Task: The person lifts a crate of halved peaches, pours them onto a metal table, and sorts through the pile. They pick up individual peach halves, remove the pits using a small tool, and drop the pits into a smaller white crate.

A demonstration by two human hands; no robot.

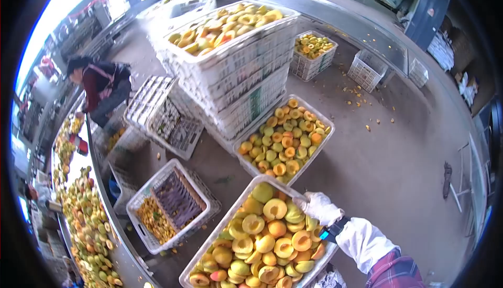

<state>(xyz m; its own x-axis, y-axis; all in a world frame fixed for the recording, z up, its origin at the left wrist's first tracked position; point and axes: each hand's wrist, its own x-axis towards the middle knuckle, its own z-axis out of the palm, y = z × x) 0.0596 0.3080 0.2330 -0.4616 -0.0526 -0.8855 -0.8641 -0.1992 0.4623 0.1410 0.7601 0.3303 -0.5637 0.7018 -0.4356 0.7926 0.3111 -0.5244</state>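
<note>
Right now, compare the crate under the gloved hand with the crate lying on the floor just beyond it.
The near crate is gripped at its far rim by the right hand; the floor crate has no hand on it. The near crate looks held above the floor, while the floor crate rests flat beside the stack of crates. The near crate's peach halves appear larger, being closer. Both are white slatted crates full of halved peaches.

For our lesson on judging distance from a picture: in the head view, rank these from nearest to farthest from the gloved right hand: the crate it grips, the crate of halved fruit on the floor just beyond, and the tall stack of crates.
1. Gripped crate: under the right hand, at its far rim.
2. Floor crate: just beyond, ahead.
3. Tall stack: farther back, to the left.
</note>
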